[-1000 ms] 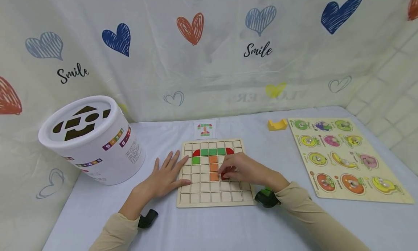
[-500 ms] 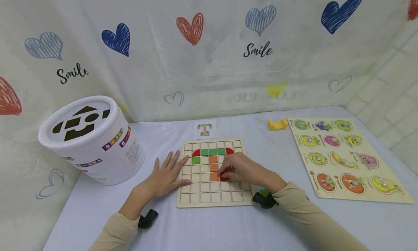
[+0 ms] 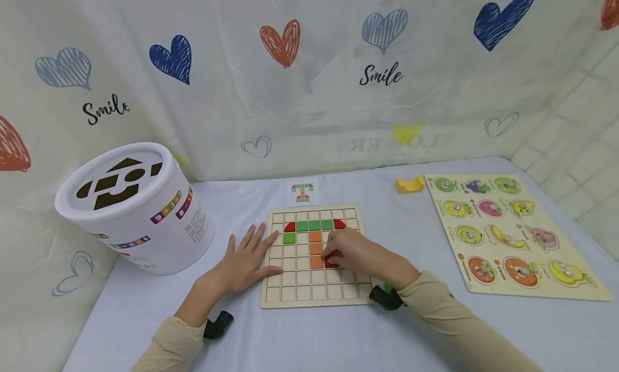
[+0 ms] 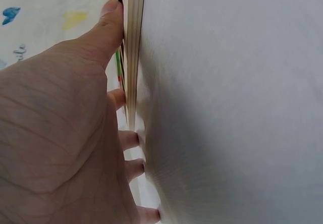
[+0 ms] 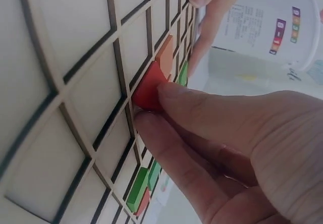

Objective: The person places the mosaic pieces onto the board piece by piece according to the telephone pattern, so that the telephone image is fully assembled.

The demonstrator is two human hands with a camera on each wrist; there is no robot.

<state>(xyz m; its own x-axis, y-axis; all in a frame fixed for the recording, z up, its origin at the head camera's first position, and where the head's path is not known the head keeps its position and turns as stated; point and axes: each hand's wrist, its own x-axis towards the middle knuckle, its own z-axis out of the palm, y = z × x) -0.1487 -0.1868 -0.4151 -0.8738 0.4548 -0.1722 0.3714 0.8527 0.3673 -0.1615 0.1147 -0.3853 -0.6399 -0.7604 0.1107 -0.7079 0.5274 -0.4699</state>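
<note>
My right hand (image 3: pixel 352 249) pinches a red tile with a rounded side (image 5: pixel 150 87) between thumb and forefinger. That tile sits at a cell of the wooden grid board (image 3: pixel 296 293), directly right of the lowest orange tile (image 3: pixel 316 262). Two more orange tiles stand above it in a column, under a row of green tiles (image 3: pixel 315 224) with red rounded ends. One further green tile (image 3: pixel 289 238) lies below the left red end. With fingers spread, my left hand (image 3: pixel 243 263) rests at the board's left edge, thumb and forefinger on the frame, the other fingertips on the cloth.
Behind the board lies a small pattern card (image 3: pixel 303 192). A white tub (image 3: pixel 140 221) with shape-cut lid stands at left. To the right are a yellow arch block (image 3: pixel 410 185) and a wooden fruit puzzle (image 3: pixel 517 237). A printed curtain (image 3: pixel 329 108) hangs behind the table.
My right hand and forearm have shifted slightly left, and the red tile has moved closer against the lowest orange tile. My left hand stays in place.
</note>
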